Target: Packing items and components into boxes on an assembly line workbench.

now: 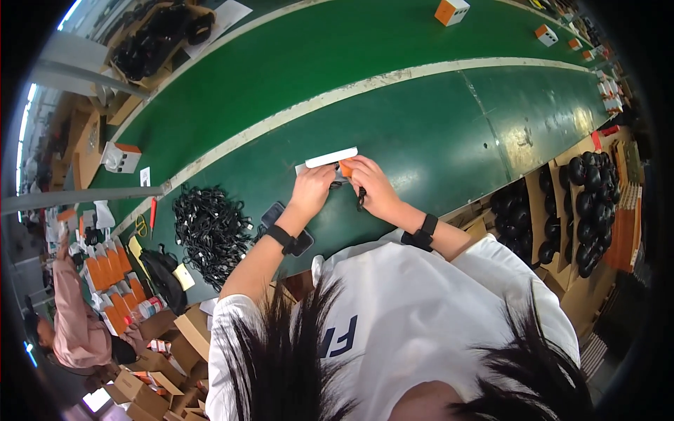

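Observation:
A small white-and-orange box (331, 157) is between my hands, just above the green bench, its long white side turned up. My left hand (314, 189) is closed on its left end. My right hand (373, 186) is closed at the orange right end, fingertips pressed together there. A short black cable (361, 199) hangs beneath the right palm, and a dark bit shows between the hands. My fingers hide most of the box and whatever is inside it. Beside my left forearm lies a dark phone (298, 242), and farther left a heap of black cables (210, 228).
A raised pale rail (316, 99) divides the bench from a green belt carrying orange-and-white boxes (451, 12). A red screwdriver (153, 214) lies left of the cables. A co-worker in a pink sleeve (74, 309) is at far left. Cartons of black round items (593, 203) stand at right.

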### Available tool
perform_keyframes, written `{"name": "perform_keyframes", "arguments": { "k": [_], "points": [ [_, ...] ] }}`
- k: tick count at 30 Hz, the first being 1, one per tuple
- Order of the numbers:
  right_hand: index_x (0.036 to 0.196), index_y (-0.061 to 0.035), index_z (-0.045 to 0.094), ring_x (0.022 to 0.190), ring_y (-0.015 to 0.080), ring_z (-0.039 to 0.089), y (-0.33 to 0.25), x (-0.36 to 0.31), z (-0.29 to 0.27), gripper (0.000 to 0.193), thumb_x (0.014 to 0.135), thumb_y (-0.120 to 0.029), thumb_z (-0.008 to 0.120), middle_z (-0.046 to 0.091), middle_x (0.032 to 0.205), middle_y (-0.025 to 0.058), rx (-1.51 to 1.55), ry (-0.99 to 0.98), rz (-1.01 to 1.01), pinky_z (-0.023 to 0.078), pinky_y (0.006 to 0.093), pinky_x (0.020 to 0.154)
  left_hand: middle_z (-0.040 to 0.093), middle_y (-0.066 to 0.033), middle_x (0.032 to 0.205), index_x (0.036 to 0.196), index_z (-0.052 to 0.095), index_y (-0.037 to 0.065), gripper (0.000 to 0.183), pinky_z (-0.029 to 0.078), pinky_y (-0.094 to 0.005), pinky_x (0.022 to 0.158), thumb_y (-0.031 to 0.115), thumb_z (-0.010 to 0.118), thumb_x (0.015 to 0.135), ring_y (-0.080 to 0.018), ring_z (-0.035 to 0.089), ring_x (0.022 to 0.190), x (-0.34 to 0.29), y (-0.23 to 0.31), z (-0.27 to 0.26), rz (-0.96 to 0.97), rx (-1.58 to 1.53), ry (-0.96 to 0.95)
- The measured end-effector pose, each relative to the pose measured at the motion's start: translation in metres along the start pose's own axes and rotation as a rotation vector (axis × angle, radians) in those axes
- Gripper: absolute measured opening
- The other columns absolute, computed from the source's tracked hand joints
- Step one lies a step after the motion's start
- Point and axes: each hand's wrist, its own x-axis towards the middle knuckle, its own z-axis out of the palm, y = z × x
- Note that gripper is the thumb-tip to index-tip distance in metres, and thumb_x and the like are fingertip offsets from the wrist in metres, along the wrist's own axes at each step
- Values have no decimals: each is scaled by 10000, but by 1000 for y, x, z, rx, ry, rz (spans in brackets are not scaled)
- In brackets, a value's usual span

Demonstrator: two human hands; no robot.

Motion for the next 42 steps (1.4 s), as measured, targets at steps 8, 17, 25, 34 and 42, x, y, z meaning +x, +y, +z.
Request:
{"name": "perform_keyframes", "arguments": {
  "k": [8, 17, 25, 34, 42],
  "points": [
    [641, -13, 447, 1110, 309, 441, 7, 0, 5, 160, 584, 59, 579, 534, 1049, 101, -126, -8, 9, 392, 404, 876, 602, -138, 1034, 734, 515, -4, 82, 390, -438, 907, 3, 593, 708, -296, 575, 886, -21, 17, -17, -103, -71, 80],
    [679, 1, 444, 1091, 340, 438, 12, -6, 4, 158, 596, 63, 562, 530, 1102, 114, -61, -6, 14, 395, 414, 869, 542, -145, 1126, 788, 512, 4, 111, 264, -493, 976, 31, 594, 718, -274, 513, 1026, -17, 31, -15, -213, -3, 72],
    [732, -15, 471, 1061, 332, 459, 7, 8, 3, 190, 584, 77, 546, 555, 1066, 114, -62, -33, -17, 390, 413, 877, 530, -153, 1114, 822, 510, 22, 165, 263, -508, 962, 72, 595, 689, -274, 479, 1057, -13, 23, -20, -221, 206, 32],
    [983, -43, 567, 1046, 316, 479, 9, 0, 5, 406, 605, 104, 547, 564, 1089, 112, -88, -69, -48, 375, 414, 903, 510, -198, 1168, 734, 373, 1, 225, 433, -325, 791, -7, 595, 770, -339, 529, 1007, -34, 40, -6, -610, -592, 589],
    [705, 22, 402, 1027, 341, 474, 12, 0, 14, 193, 743, 67, 586, 556, 1113, 146, -62, 42, -28, 405, 376, 836, 531, -158, 1103, 704, 380, 12, 257, 438, -392, 800, -11, 635, 727, -346, 513, 1024, -24, 17, 14, -455, -381, 424]
  ]
}}
